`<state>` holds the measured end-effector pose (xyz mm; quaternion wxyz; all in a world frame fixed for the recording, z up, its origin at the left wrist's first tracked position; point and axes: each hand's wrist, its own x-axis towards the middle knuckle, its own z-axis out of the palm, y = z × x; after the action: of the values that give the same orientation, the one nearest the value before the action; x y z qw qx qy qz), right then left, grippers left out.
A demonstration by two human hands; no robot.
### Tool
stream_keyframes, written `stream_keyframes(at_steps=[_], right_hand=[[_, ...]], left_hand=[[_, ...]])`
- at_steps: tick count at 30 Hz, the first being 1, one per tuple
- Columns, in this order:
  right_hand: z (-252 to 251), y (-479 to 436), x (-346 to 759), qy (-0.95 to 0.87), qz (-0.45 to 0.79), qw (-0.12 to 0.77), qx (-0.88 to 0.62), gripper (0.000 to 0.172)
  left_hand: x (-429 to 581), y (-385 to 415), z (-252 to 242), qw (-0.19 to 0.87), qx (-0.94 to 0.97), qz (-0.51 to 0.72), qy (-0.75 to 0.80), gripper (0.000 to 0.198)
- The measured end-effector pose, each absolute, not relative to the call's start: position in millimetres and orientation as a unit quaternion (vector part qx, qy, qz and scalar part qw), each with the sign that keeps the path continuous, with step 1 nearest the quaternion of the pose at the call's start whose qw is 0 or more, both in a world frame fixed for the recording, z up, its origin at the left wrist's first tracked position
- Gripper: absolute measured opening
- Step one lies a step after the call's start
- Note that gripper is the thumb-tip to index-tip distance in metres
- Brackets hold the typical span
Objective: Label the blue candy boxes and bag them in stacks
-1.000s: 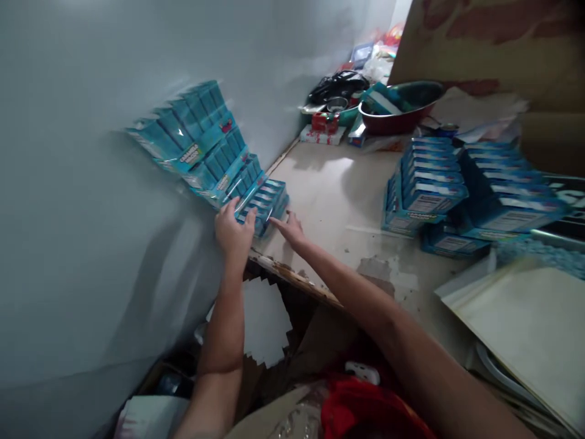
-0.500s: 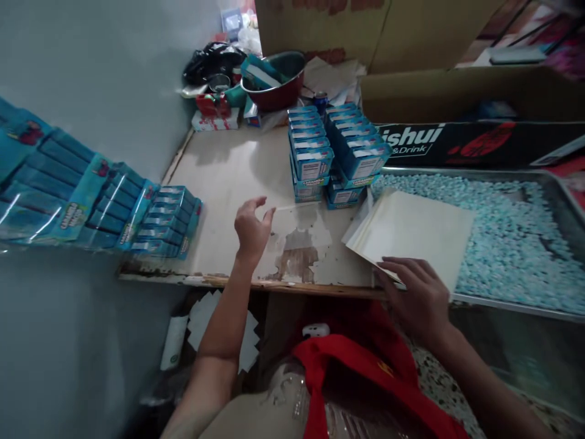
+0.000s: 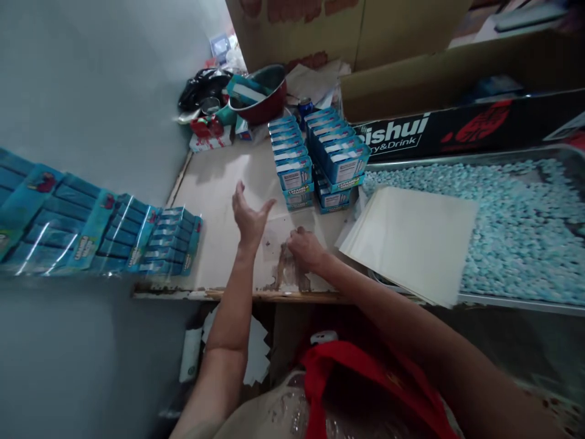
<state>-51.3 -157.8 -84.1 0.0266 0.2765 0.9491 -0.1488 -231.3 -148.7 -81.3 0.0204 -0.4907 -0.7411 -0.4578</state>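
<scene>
My left hand (image 3: 250, 222) is raised over the wooden tabletop (image 3: 214, 210), its thumb and fingers spread with nothing between them. Close to it on the right, my right hand (image 3: 307, 249) is low over a worn, peeled patch of the table. Its fingers are curled together, and whatever they may hold is hidden. Beyond my hands stand two stacks of blue caramel boxes, a left stack (image 3: 292, 164) and a right stack (image 3: 340, 155). A pile of cream paper sheets (image 3: 414, 235) lies to the right of my right hand, partly over a metal tray's corner.
Small pale-blue pieces (image 3: 516, 238) fill the metal tray (image 3: 516, 300) on the right. A long black-printed carton (image 3: 466, 131) stands behind it. Plastic-wrapped blue box packs (image 3: 119, 228) line the left wall. A red bowl (image 3: 262, 110) and a can (image 3: 304, 108) sit at the back.
My right hand has left the paper pile's near corner and moved left to the worn patch. My left hand's fingers have spread wider. The view has shifted slightly.
</scene>
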Motion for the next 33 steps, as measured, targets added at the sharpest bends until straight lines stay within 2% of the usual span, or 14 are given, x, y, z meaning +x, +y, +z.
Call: stream_keyframes(at_steps=[3,7,9,12,17,18,20,23,25,27,30,33], right_hand=[[-85.3,-158.9,-48.1,0.938,-0.148,0.01,0.312,0.034],[-82.6,-176.1,-38.3,0.929,-0.159,0.009,0.336,0.031],[-81.7,-181.7,-35.8,0.925,-0.167,0.012,0.34,0.035],[-81.2,-179.4,-34.8,0.925,-0.185,0.014,0.331,0.041],[-73.3,-172.6,-17.3,0.913,-0.215,-0.011,0.346,0.038],[-70.9,-174.9,-9.0,0.907,-0.223,-0.021,0.355,0.039],[-67.1,-183.6,11.8,0.894,-0.248,-0.039,0.37,0.038],[-65.5,-203.6,46.6,0.866,-0.304,-0.071,0.39,0.026],[-64.6,-216.7,67.6,0.837,-0.347,-0.108,0.41,0.022],[-60.2,-224.5,84.4,0.802,-0.381,-0.151,0.435,0.025],[-42.2,-219.5,96.3,0.696,-0.398,-0.34,0.492,0.036],[-13.4,-198.9,83.7,0.626,-0.282,-0.537,0.491,0.06]], left_hand=[[-188.2,-127.8,-68.3,-0.01,-0.527,-0.504,-0.684,0.128],[-137.5,-100.9,-57.0,0.01,-0.48,-0.53,-0.699,0.143],[-123.1,-89.1,-50.8,0.023,-0.467,-0.515,-0.718,0.143],[-121.1,-73.1,-42.7,0.019,-0.453,-0.489,-0.746,0.135],[-187.9,-63.3,-29.5,-0.033,-0.384,-0.55,-0.741,0.142],[-207.4,-67.7,-26.0,-0.051,-0.368,-0.57,-0.733,0.137],[-242.5,-86.9,-20.0,-0.093,-0.34,-0.609,-0.71,0.114],[-273.5,-143.6,-21.0,-0.133,-0.316,-0.626,-0.701,0.079],[-278.4,-195.9,-31.5,-0.139,-0.305,-0.632,-0.699,0.065],[-272.5,-252.5,-47.8,-0.135,-0.297,-0.642,-0.693,0.064],[-242.1,-332.1,-72.7,-0.099,-0.293,-0.645,-0.699,0.085],[-184.4,-392.1,-89.4,-0.066,-0.306,-0.613,-0.725,0.106]])
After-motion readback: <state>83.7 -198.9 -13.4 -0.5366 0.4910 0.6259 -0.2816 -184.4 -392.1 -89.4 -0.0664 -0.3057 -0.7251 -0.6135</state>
